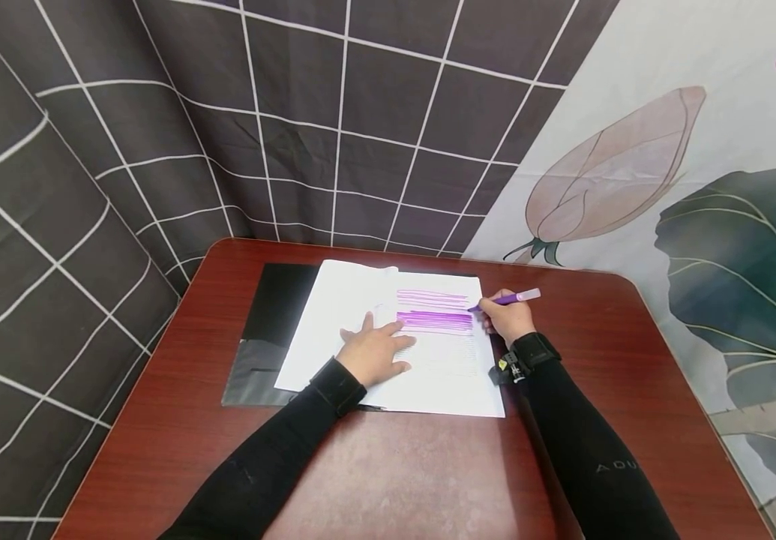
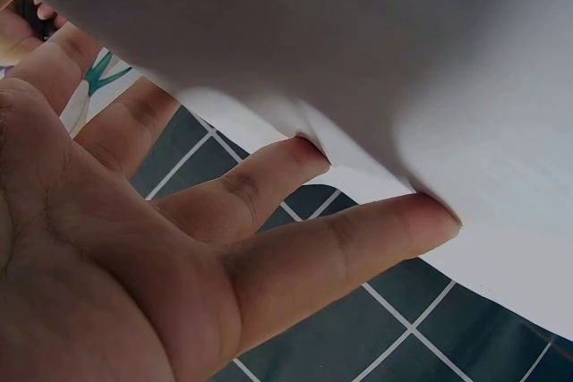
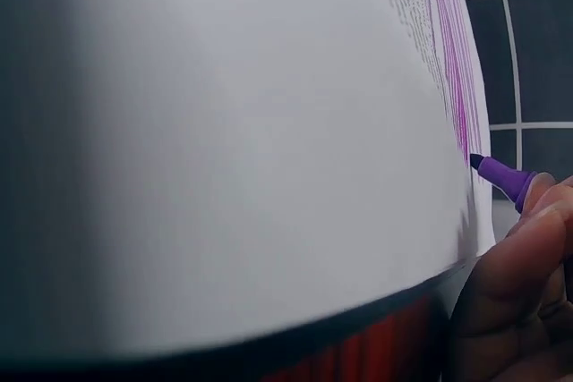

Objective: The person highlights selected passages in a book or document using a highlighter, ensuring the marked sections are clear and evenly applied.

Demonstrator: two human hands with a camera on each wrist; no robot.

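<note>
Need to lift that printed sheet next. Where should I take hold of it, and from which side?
Probably the near right corner of the sheet, approached from the table's front edge. It lies flat and bare there, while the left hand presses the middle and the right hand marks the far right edge with the purple highlighter.

On the black right sleeve, near the forearm, pale letters read "AOU"; the rest of the word runs out of sight. The white printed sheet of paper carries lines of small type, too fine to read in any view.
</note>
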